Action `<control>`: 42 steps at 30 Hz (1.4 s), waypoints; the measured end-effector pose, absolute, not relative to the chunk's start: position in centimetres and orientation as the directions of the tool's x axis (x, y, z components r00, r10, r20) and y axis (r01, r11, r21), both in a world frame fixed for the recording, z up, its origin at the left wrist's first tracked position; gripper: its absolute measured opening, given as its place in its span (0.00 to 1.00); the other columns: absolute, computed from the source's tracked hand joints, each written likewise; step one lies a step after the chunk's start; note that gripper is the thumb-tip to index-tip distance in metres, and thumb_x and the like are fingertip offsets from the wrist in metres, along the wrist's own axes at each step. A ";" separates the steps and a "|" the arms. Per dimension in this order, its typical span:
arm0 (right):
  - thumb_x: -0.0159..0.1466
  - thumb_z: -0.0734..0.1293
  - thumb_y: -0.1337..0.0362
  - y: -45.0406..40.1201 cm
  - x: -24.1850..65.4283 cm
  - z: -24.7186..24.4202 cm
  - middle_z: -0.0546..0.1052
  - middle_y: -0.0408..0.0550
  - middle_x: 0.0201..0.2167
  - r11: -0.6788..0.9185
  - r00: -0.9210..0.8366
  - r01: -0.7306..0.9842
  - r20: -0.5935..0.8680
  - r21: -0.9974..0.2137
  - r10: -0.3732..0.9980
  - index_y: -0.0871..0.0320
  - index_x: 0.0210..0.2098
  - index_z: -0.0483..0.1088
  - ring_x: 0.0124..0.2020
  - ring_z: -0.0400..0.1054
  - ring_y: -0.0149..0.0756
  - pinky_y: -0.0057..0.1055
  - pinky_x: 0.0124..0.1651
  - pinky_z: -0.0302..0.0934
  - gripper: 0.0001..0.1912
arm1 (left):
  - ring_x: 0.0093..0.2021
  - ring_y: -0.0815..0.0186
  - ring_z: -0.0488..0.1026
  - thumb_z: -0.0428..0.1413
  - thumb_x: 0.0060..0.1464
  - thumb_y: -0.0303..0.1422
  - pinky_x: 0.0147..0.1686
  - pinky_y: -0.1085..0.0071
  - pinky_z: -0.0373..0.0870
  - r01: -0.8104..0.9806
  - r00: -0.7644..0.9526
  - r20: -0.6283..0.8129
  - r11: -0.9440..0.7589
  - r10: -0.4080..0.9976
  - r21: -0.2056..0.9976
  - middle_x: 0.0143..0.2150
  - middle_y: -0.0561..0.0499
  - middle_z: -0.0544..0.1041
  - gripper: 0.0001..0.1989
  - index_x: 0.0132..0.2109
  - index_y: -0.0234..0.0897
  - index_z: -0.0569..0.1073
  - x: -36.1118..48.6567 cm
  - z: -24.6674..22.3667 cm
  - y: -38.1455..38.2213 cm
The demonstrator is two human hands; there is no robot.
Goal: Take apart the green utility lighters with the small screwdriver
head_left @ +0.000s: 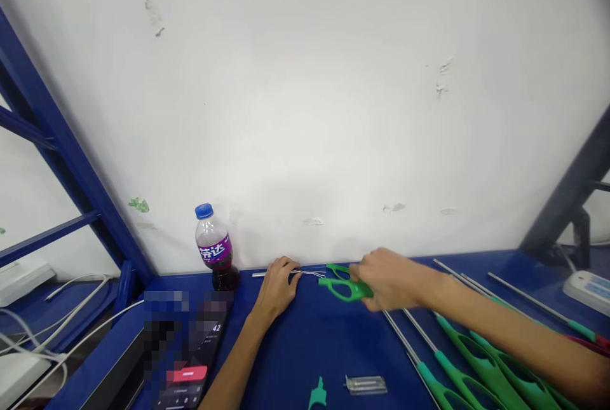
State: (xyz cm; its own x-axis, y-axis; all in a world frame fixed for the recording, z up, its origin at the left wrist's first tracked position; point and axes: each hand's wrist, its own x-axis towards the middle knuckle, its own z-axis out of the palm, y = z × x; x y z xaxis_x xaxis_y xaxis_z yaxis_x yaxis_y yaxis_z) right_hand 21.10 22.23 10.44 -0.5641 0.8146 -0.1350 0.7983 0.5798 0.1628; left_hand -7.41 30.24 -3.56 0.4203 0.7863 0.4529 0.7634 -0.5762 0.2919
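Observation:
My left hand (277, 288) is closed over a thin silver metal rod (258, 274) at the back edge of the blue tabletop (309, 334). A fine wire loop (317, 273) sticks out past its fingertips. To the right, my right hand (381, 278) grips a green scissor-type handle (350, 292), its finger loops pointing left toward the wire. Whether the handle joins the wire cannot be made out. Below the right forearm lie several long metal-shafted tools with green loop handles (460, 378).
A drink bottle (213, 245) with a blue cap stands left, against the white wall (305, 111). A phone (195, 359) lies nearer. At the front are a small green piece (318, 394) and a clear plastic piece (366, 385). A white power strip (588, 289) sits far right.

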 end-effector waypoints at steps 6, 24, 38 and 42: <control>0.72 0.72 0.52 26.3 23.5 9.6 0.81 0.49 0.45 0.492 -0.445 0.850 -0.243 0.188 0.862 0.59 0.51 0.76 0.44 0.77 0.41 0.44 0.50 0.74 0.17 | 0.53 0.57 0.79 0.61 0.70 0.40 0.54 0.52 0.79 0.753 0.428 0.454 -0.586 0.781 0.298 0.57 0.44 0.78 0.15 0.57 0.37 0.76 -7.4 -3.3 30.2; 0.74 0.71 0.54 28.3 23.9 7.6 0.79 0.52 0.54 0.522 -0.470 0.830 -0.259 0.196 0.844 0.59 0.57 0.74 0.51 0.77 0.45 0.48 0.54 0.74 0.18 | 0.53 0.57 0.79 0.61 0.71 0.40 0.54 0.52 0.79 0.752 0.415 0.472 -0.585 0.778 0.303 0.57 0.44 0.79 0.14 0.57 0.37 0.77 -7.4 -3.2 30.3; 0.76 0.67 0.56 26.5 26.6 9.0 0.79 0.55 0.52 0.617 -0.642 0.761 0.094 0.200 0.761 0.59 0.55 0.75 0.54 0.74 0.48 0.46 0.53 0.72 0.15 | 0.53 0.57 0.79 0.61 0.71 0.40 0.55 0.52 0.79 0.743 0.416 0.492 -0.598 0.765 0.302 0.57 0.44 0.79 0.14 0.56 0.37 0.77 -7.5 -3.0 30.5; 0.77 0.63 0.58 23.7 29.7 10.3 0.71 0.63 0.66 0.607 -0.652 0.758 0.241 0.237 0.719 0.58 0.58 0.75 0.65 0.67 0.56 0.53 0.63 0.65 0.16 | 0.53 0.57 0.79 0.61 0.71 0.40 0.55 0.52 0.78 0.740 0.424 0.494 -0.605 0.759 0.296 0.56 0.45 0.79 0.14 0.56 0.37 0.77 -7.6 -3.1 30.8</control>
